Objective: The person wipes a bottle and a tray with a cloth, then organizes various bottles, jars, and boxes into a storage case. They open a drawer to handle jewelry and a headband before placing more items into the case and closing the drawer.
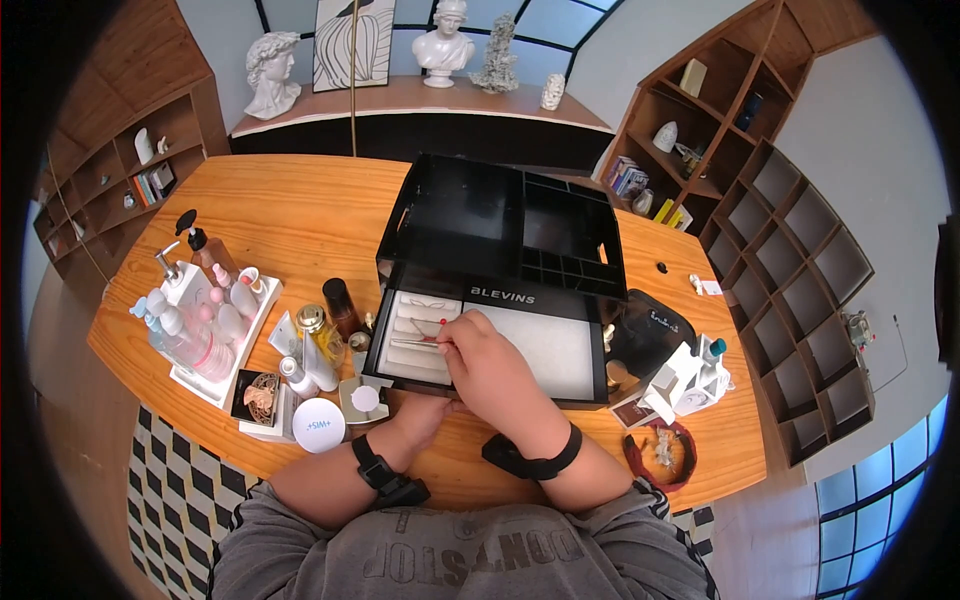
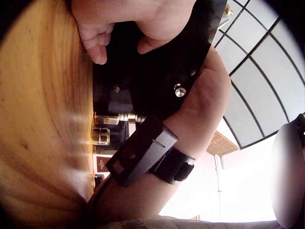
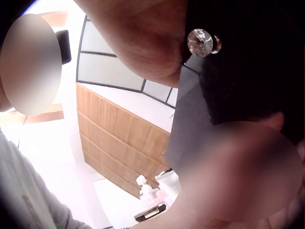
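A black jewelry box [image 1: 460, 215] has its front drawer [image 1: 500, 392] pulled out, with pale ring rolls [image 1: 402, 362] on the left and a flat pale pad [image 1: 530, 345] on the right. Over the ring rolls, my right hand [image 1: 492, 375] pinches a thin silvery item [image 1: 420, 344]; a small red bead shows by the fingertips. My left hand [image 1: 428, 415] is low at the drawer's front edge, partly hidden from above. In the left wrist view the left hand [image 2: 138, 21] has loose fingers beside the black box front, near a crystal knob [image 2: 179, 91].
Left of the box stand several bottles, a white tray [image 1: 262, 325] of pump bottles and a round white case [image 1: 319, 425]. To the right are a black pouch [image 1: 655, 340], white boxes [image 1: 672, 385] and a dark red headband [image 1: 686, 462]. White busts stand on the far shelf [image 1: 400, 97].
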Demonstrator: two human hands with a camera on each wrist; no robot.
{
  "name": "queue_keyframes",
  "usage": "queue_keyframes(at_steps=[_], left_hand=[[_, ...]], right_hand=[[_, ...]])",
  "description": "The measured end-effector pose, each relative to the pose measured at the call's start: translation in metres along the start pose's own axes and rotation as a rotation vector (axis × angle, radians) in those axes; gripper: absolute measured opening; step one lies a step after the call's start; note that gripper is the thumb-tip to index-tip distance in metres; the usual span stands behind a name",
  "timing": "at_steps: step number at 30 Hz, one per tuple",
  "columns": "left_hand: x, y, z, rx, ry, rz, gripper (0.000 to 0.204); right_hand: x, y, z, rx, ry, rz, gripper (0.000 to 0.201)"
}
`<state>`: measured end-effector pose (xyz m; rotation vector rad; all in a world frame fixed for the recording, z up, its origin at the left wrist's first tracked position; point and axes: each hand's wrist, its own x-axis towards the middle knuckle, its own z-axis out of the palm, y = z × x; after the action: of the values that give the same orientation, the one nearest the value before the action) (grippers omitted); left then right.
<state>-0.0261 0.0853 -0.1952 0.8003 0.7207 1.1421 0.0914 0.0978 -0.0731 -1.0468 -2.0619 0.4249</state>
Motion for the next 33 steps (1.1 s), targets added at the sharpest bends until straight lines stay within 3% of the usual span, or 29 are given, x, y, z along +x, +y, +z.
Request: queue_keyframes(at_steps=[7, 16, 21, 25, 28, 31, 33], left_hand=[[0.002, -0.001, -0.005, 0.036, -0.009, -0.054, 0.034], [0.001, -0.01, -0.009, 0.031, 0.042, -0.039, 0.024], [0.0, -0.01, -0.013, 0.037, 0.044, -0.096, 0.025], [-0.003, -0.009, -0.013, 0.05, 0.074, -0.109, 0.028], [0.001, -0.02, -0.027, 0.025, 0.033, -0.071, 0.033], [0.005, -0.019, -0.025, -0.038, 0.048, -0.051, 0.033], [0.002, -0.009, -0.017, -0.078, 0.081, -0.061, 0.032]], right_hand=[[-0.002, -0.018, -0.042, 0.207, 0.056, -0.022, 0.008], [-0.069, -0.044, -0.142, 0.036, 0.449, 0.015, 0.012], [-0.119, -0.028, -0.18, 0.047, 0.713, 0.196, 0.011], [-0.162, 0.004, -0.202, -0.097, 0.754, 0.362, 0.01], [-0.185, 0.02, -0.203, -0.397, 0.743, 0.453, 0.005], [-0.202, 0.029, -0.204, -0.639, 0.641, 0.522, 0.003], [-0.213, 0.034, -0.204, -0.61, 0.553, 0.718, 0.005]])
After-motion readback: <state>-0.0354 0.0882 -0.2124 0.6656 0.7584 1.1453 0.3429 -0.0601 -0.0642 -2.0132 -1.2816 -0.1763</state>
